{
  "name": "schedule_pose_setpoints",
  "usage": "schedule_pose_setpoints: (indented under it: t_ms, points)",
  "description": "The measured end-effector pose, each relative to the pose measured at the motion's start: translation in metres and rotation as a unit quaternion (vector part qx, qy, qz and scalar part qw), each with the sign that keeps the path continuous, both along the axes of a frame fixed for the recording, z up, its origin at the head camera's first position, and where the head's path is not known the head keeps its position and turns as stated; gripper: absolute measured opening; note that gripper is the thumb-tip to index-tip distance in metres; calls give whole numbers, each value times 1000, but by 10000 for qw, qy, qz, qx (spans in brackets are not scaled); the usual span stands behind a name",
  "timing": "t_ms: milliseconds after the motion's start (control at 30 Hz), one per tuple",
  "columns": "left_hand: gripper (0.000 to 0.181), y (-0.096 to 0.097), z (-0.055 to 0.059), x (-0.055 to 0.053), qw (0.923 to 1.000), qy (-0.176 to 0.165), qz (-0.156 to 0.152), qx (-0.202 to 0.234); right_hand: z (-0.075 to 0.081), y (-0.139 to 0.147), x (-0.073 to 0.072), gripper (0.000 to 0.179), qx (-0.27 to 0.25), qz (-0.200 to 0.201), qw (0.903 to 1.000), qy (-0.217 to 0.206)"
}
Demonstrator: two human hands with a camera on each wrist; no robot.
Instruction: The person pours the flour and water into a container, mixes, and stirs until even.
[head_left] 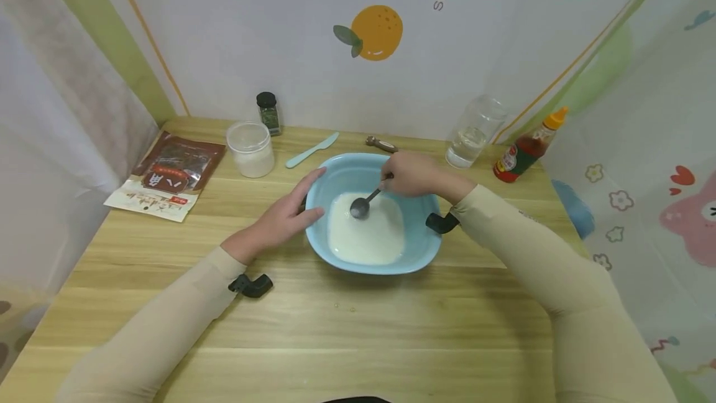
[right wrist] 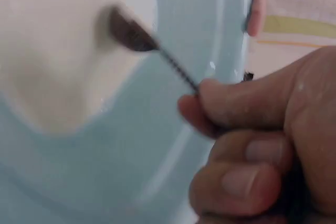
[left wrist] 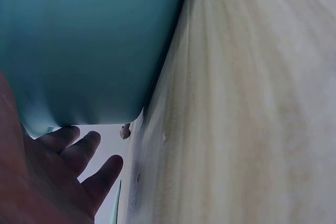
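Note:
A light blue basin (head_left: 427, 247) holds a white liquid (head_left: 366, 238) that covers its bottom. Over the far right part of the basin, my right hand (head_left: 413, 174) pinches the handle of a dark spoon (head_left: 360, 208). Its bowl is at the liquid's surface; in the right wrist view, thumb and fingers (right wrist: 236, 182) are curled round the thin handle. My left hand (head_left: 279, 219) rests against the basin's left rim, thumb and index finger spread. Seen from the left wrist, its fingers (left wrist: 102, 179) extend loosely alongside the basin wall (left wrist: 94, 51).
Left of the basin lie a brown-and-white packet (head_left: 173, 173), a clear jar of white contents (head_left: 252, 157), a black-capped spice jar (head_left: 270, 117) and a pale green knife (head_left: 310, 151). Behind it is a small brown-handled utensil (head_left: 381, 143). Rightward stand a glass of liquid (head_left: 470, 142) and a red sauce bottle (head_left: 520, 154).

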State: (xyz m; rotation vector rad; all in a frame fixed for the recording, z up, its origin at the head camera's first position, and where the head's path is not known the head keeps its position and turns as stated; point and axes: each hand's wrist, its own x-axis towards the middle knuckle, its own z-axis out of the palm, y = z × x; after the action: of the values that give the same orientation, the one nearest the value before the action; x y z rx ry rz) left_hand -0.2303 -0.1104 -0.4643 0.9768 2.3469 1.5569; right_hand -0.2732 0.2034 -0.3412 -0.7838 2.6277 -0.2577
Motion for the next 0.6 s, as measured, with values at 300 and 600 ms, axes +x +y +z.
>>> schedule_pose_setpoints:
  t_ms: [300, 600]
  points:
    - [81, 0, 3, 0, 10000, 28, 1, -5, 4, -6, 5, 25, 127, 73, 9997, -207]
    - [81, 0, 2, 1, 10000, 11, 1, 1, 3, 7, -3, 26, 410, -270, 9988, -46]
